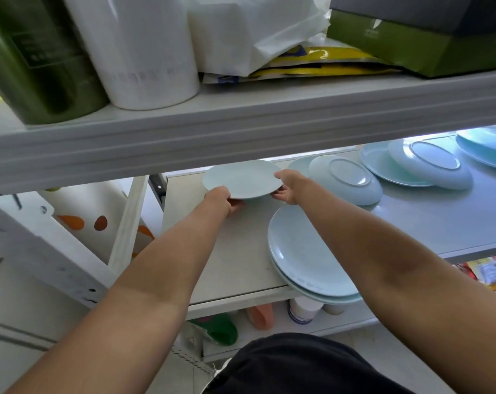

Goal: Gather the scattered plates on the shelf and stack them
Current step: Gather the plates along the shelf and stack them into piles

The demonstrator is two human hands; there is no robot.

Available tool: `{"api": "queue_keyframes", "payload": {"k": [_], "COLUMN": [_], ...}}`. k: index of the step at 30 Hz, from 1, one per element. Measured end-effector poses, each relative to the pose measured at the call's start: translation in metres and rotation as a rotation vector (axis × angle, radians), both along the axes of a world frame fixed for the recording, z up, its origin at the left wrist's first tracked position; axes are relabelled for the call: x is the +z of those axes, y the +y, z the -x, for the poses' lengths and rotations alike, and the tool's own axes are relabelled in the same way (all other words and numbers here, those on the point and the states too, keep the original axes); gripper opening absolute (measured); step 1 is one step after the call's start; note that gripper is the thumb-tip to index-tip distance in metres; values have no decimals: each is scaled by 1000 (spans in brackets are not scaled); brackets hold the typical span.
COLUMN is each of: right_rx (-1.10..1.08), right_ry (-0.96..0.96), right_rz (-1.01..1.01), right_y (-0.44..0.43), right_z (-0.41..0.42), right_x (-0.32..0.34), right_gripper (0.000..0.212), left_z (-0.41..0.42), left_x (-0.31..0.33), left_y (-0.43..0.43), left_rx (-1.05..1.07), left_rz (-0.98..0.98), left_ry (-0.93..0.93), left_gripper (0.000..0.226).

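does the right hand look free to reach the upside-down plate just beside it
Probably not yet: the right hand and left hand both grip the small plate. The upside-down plate lies close by, nothing between, once the hand lets go.

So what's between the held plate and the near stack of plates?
Bare shelf only, in the head view; the held plate and near stack don't touch.
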State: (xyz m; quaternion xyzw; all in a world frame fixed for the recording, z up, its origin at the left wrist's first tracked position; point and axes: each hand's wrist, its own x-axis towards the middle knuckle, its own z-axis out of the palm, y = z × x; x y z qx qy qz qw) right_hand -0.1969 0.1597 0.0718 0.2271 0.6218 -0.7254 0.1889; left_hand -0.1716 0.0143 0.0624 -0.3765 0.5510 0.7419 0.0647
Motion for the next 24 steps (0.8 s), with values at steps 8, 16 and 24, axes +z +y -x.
{"api": "queue_keyframes", "payload": {"k": [8,16,24], "right_rx": [-67,-225,-264], "right_ry": [153,202,-1], "right_rz": [-116,-717,-805], "right_y": [34,101,137], "right_z": [-1,-30,-100], "right_x": [23,35,-7], "right_gripper": [30,50,54], "left_z": [-7,-46,-79], "left_x": [28,47,26], "left_y": [3,29,59], "left_rx": [-118,-527,-768], "left_rz": [-20,-72,262], "left_ry": [121,139,28], "left_gripper": [37,40,10]}}
